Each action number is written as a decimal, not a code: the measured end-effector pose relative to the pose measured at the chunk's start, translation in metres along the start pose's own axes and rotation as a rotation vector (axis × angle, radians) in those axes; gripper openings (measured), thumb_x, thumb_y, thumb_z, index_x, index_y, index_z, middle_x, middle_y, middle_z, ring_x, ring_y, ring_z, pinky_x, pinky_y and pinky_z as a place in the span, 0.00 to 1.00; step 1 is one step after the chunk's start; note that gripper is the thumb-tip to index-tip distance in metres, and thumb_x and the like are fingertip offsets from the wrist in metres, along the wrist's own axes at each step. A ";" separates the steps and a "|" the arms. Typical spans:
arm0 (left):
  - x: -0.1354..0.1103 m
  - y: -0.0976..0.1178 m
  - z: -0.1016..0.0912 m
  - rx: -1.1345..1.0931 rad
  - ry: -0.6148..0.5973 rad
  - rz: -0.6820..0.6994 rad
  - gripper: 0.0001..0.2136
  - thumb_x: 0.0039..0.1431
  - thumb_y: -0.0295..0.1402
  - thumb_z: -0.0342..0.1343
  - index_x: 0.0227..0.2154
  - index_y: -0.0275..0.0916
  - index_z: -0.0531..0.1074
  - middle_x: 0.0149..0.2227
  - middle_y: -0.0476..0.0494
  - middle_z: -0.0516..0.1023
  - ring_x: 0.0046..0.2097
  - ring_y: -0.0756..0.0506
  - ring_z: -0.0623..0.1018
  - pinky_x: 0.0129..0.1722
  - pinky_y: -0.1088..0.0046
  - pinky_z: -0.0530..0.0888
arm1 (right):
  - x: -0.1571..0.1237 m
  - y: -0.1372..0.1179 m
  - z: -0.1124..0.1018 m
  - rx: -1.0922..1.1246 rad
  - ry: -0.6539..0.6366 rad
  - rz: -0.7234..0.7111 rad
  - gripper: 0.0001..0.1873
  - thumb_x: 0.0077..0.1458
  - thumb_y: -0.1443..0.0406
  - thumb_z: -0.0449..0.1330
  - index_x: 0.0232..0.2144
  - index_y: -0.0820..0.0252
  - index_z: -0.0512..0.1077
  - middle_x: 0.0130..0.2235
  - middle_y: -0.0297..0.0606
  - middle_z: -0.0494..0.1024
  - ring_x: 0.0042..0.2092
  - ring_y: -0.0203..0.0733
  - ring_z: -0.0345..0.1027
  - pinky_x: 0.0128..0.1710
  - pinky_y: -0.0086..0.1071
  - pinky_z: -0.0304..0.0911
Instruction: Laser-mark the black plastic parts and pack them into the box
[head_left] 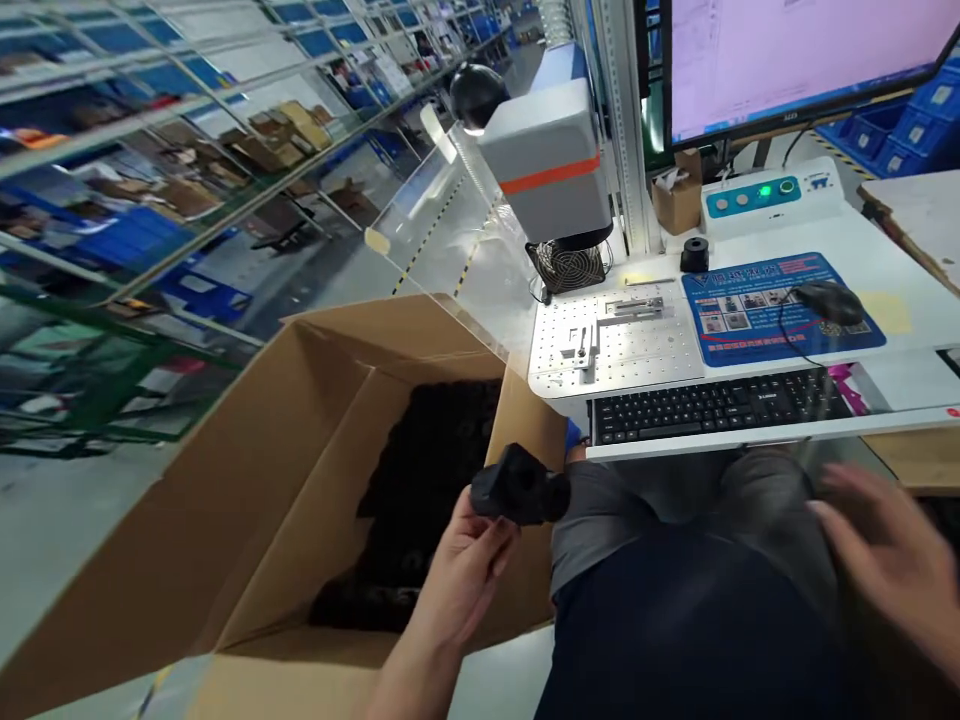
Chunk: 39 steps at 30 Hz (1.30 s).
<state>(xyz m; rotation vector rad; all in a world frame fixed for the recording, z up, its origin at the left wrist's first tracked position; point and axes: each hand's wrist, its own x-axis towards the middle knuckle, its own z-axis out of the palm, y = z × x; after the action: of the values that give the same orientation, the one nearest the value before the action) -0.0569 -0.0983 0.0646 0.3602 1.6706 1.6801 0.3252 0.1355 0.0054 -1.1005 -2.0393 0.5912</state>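
A black moulded part with a round opening is pinched in the fingers of my left hand, held above the near right side of a large cardboard box. Dark pieces fill part of the box, too dim to tell apart. My right hand hangs by my right thigh, smeared by motion, with thumb and fingers apart and nothing visible in it. Beyond my knees, a perforated metal plate carries small fixture brackets, under a grey machine head with an orange stripe.
A pull-out keyboard juts over my lap. A mouse lies on a blue mat, near a small black cylindrical piece. Farther back are a control box and a monitor. A clear panel leans beside the machine. Shelving stands left.
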 end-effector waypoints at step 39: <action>0.106 -0.028 -0.109 -0.560 0.615 -0.019 0.08 0.65 0.23 0.56 0.33 0.39 0.64 0.22 0.58 0.59 0.17 0.56 0.55 0.16 0.81 0.54 | 0.099 -0.140 0.151 0.525 -0.558 0.237 0.31 0.42 0.51 0.77 0.47 0.53 0.77 0.50 0.40 0.79 0.50 0.51 0.75 0.55 0.47 0.70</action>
<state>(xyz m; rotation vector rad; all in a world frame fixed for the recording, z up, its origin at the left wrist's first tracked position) -0.1945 -0.1130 -0.0057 -0.4852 1.4853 2.2911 0.1001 0.1382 0.0441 -0.9192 -2.0133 1.5978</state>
